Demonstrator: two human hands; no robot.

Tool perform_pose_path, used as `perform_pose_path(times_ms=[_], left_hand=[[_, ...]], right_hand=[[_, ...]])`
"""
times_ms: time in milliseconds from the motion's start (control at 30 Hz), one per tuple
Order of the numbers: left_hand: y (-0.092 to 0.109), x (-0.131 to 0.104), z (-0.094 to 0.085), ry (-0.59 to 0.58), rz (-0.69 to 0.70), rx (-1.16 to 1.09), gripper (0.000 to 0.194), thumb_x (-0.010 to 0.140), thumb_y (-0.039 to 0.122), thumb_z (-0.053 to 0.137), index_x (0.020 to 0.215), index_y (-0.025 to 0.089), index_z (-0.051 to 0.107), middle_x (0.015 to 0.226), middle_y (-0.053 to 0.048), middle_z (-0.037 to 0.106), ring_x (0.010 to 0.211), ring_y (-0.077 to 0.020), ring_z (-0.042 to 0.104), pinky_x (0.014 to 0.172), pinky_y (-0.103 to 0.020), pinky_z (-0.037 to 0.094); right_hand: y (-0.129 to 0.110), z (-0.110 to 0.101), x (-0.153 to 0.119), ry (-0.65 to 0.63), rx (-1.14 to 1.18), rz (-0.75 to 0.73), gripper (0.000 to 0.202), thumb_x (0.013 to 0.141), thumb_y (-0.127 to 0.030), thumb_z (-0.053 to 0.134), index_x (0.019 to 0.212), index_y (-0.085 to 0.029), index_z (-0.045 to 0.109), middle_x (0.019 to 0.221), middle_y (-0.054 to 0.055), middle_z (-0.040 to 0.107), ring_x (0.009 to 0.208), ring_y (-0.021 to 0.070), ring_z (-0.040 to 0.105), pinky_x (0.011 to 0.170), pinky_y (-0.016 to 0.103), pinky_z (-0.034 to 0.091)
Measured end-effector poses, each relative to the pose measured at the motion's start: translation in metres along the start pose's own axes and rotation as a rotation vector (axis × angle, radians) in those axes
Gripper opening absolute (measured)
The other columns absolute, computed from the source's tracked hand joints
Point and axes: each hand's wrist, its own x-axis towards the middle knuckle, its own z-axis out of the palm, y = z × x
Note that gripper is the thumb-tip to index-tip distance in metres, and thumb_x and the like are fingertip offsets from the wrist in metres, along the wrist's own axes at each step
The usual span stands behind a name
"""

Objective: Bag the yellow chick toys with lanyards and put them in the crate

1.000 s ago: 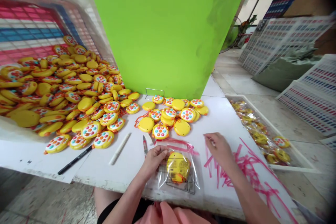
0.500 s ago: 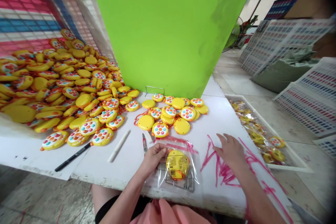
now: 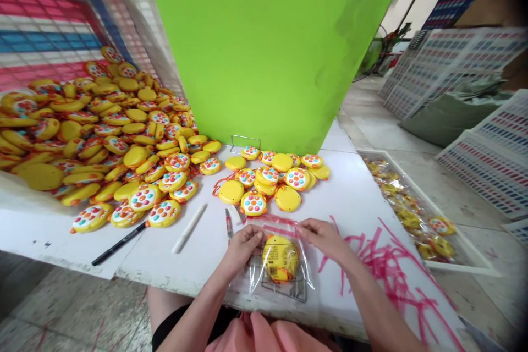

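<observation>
We see the bag (image 3: 256, 278) with one yellow toy (image 3: 280, 257) inside. Our left hand (image 3: 242, 246) pinches the bag's upper left edge, our right hand (image 3: 325, 236) its upper right corner, fingertips together on both. Beyond the bag: loose toys (image 3: 253, 203); right of it: pink strips (image 3: 390, 267).

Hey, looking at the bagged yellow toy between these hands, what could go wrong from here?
The clear bag lies near the front edge of the table, so a tug might slide it off. What looks like a cutter lies beside the left hand and could nick it. Loose pink strips near the right hand might cling to the bag.
</observation>
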Motion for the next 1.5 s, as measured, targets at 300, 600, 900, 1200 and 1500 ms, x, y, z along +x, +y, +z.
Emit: perform_pose_path(times_ms=[300,600,900,1200,1500], left_hand=[[0.002,-0.002,-0.004,-0.079,-0.050,-0.125,0.048,0.075,0.044,0.071,0.112,0.015,0.061,0.103,-0.011,0.070,0.088,-0.0188,0.066,0.071,-0.026,0.050],[-0.005,0.000,-0.003,0.017,0.015,-0.140,0.007,0.067,0.019,0.059,0.063,0.016,0.054,0.061,0.004,0.051,0.057,-0.0090,0.051,0.056,-0.021,0.046],[0.000,-0.003,-0.002,0.028,0.065,-0.210,0.026,0.075,0.035,0.060,0.063,0.017,0.045,0.065,0.003,0.047,0.059,-0.0096,0.047,0.056,-0.022,0.047],[-0.002,-0.010,0.021,0.053,0.355,0.804,0.012,0.083,0.030,0.059,0.079,0.019,0.054,0.088,-0.002,0.061,0.083,-0.0175,0.057,0.075,-0.029,0.046],[-0.003,-0.004,0.042,0.055,0.391,1.531,0.017,0.088,0.033,0.057,0.100,0.022,0.056,0.108,-0.005,0.057,0.097,-0.0227,0.056,0.079,-0.034,0.050]], right_hand=[[0.012,0.013,-0.003,-0.053,0.330,0.108,0.025,0.072,-0.035,0.066,0.092,-0.019,0.065,0.070,0.000,0.067,0.057,0.0132,0.058,0.054,0.025,0.042],[0.028,0.015,-0.003,-0.023,0.457,0.102,0.005,0.068,-0.022,0.062,0.066,-0.017,0.062,0.058,-0.003,0.063,0.052,0.0099,0.055,0.052,0.022,0.040],[0.012,0.022,-0.004,-0.019,0.398,0.142,0.026,0.080,-0.040,0.056,0.099,-0.023,0.056,0.062,-0.006,0.060,0.050,0.0115,0.056,0.043,0.020,0.037],[0.011,-0.051,-0.017,0.432,0.386,-0.014,0.061,0.074,-0.041,0.069,0.127,-0.018,0.051,0.082,0.005,0.072,0.055,0.0124,0.059,0.053,0.026,0.050],[0.028,-0.077,0.005,0.902,0.287,-0.179,0.050,0.075,-0.041,0.064,0.119,-0.019,0.055,0.104,0.009,0.068,0.088,0.0190,0.065,0.079,0.037,0.052]])
